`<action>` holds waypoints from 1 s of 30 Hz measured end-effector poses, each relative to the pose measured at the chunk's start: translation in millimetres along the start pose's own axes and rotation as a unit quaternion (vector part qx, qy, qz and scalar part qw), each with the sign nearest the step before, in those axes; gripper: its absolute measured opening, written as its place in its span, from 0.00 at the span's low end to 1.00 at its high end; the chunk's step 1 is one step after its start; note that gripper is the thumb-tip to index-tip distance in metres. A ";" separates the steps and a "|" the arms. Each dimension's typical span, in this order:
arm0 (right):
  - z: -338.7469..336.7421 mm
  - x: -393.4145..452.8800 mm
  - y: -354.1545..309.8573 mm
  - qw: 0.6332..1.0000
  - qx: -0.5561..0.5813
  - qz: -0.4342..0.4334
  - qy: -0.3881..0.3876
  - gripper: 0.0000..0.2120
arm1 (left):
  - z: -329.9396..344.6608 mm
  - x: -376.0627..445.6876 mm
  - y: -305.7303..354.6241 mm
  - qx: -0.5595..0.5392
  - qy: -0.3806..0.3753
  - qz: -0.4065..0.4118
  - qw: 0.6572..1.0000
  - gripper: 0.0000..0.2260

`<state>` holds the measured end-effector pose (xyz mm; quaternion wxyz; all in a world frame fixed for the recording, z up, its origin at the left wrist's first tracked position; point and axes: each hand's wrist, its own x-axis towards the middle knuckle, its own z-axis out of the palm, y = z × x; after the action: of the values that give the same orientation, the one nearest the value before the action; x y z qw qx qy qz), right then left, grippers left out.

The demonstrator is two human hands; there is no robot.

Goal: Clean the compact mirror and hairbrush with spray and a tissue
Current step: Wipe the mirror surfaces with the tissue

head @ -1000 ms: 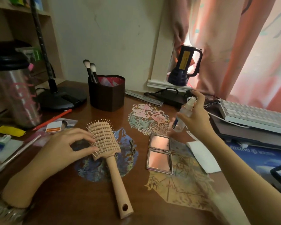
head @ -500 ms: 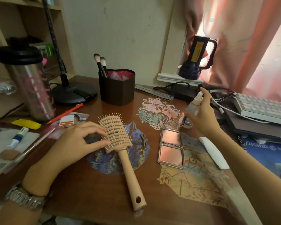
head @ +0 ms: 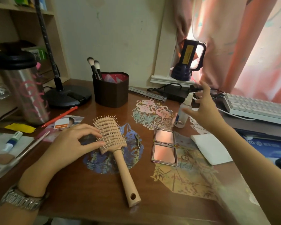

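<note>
Brush (head: 115,146) lies bristles-up on desk (head: 91,189), handle toward the camera. Left hand (head: 71,145) rests at its left edge, fingertips touching the bristles, partly curled, gripping nothing. Open mirror (head: 164,147) lies flat right of brush. Tissue (head: 211,148) further right. Spray bottle (head: 183,111) stands upright beyond the mirror; right hand (head: 204,109) beside it, fingers spread wide, empty.

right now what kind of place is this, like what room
Probably a desk in a bedroom or study, used for both grooming and computer work: a wooden desk with makeup brushes in a holder, a keyboard and a curtained window.
</note>
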<state>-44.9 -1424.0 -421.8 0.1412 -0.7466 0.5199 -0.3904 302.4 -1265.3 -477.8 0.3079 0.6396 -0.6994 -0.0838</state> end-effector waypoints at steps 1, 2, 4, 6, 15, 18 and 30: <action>-8.9 -3.4 -2.4 0.999 -0.036 -0.016 0.008 0.43 | 0.0 0.3 0.4 0.003 -0.003 0.000 1.000 0.16; -17.4 -8.0 -4.7 0.997 -0.072 -0.033 0.016 0.42 | 0.2 0.3 0.2 0.006 -0.005 -0.002 1.000 0.16; -31.8 -19.0 -5.8 0.990 -0.131 -0.055 0.023 0.38 | 0.2 1.2 -1.6 0.009 -0.016 -0.002 1.000 0.17; -42.7 -31.1 -1.0 0.984 -0.167 -0.056 0.017 0.35 | -0.1 2.4 -4.1 0.017 -0.024 0.006 1.000 0.17; -56.3 -92.1 31.4 0.973 -0.218 0.016 -0.080 0.24 | -11.0 20.2 8.7 0.013 0.019 0.039 0.999 0.12; -51.5 -104.9 37.8 0.967 -0.221 0.071 -0.101 0.22 | -15.1 25.9 41.5 -0.004 0.032 0.077 0.997 0.10; -34.8 -126.1 33.5 0.948 -0.276 0.071 -0.144 0.23 | 32.0 72.7 102.1 0.004 -0.120 0.115 0.986 0.11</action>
<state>-112.1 -1319.5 -474.7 0.0302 -0.7659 0.6330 -0.1091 199.6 -1325.9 -427.7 0.2266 0.5416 -0.8004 -0.1209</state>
